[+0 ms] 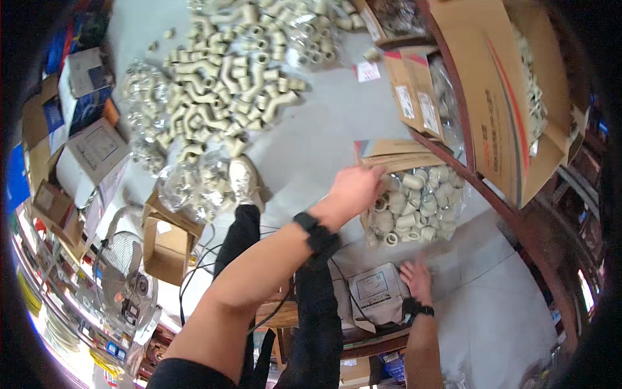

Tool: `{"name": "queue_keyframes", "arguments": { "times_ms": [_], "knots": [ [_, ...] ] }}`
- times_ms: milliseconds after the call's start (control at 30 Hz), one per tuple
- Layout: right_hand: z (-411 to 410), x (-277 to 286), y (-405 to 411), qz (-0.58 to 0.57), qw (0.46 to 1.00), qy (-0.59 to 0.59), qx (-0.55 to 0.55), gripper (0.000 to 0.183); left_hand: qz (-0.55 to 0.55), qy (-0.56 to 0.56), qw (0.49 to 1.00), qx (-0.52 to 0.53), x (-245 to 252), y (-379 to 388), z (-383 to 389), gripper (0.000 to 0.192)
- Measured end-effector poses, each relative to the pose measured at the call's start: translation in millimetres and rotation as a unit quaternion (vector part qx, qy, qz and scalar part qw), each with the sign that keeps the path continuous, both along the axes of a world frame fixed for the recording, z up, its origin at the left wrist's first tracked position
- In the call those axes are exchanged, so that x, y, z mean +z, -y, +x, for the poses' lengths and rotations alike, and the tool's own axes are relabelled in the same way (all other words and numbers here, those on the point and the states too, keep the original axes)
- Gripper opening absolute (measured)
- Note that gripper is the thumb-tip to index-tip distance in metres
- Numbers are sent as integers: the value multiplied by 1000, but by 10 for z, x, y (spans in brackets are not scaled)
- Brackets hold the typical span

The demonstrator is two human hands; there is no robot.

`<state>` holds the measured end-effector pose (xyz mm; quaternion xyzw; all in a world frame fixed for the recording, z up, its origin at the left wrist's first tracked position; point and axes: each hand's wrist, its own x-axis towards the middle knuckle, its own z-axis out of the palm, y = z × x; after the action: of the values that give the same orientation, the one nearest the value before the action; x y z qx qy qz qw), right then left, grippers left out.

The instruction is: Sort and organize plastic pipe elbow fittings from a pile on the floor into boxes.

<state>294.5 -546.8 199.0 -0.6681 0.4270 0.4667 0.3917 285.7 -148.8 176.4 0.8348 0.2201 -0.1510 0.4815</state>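
My left hand (355,190) reaches across to the left edge of a carton of cream plastic pipe fittings (413,206) in a clear plastic bag. Its fingers are curled by the carton's cardboard flaps (403,154); whether they grip the flap or the bag is hidden. Open elbows and short couplings show through the plastic. My right hand (417,278), fingers apart, is beside a closed white box (379,294) with a printed label. I cannot tell whether it touches that box.
Loose pipe fittings (218,92) cover the floor ahead, with bagged ones (194,187) near my shoe (244,180). An open carton (167,248) and a fan (127,267) stand left. A dark red metal beam (452,82) and a large carton (491,102) are at right.
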Motion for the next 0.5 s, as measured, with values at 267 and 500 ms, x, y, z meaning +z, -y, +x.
{"name": "queue_keyframes", "arguments": {
  "times_ms": [267, 500],
  "knots": [
    [-294, 1878, 591, -51, 969, -149, 190, 29, 11, -128, 991, 43, 1638, -1217, -2298, 21],
    [-276, 3429, 172, -58, 963, -50, 258, 31, 38, -246, 953, 173, 3433, -1541, -3847, 23]
  ]
}}
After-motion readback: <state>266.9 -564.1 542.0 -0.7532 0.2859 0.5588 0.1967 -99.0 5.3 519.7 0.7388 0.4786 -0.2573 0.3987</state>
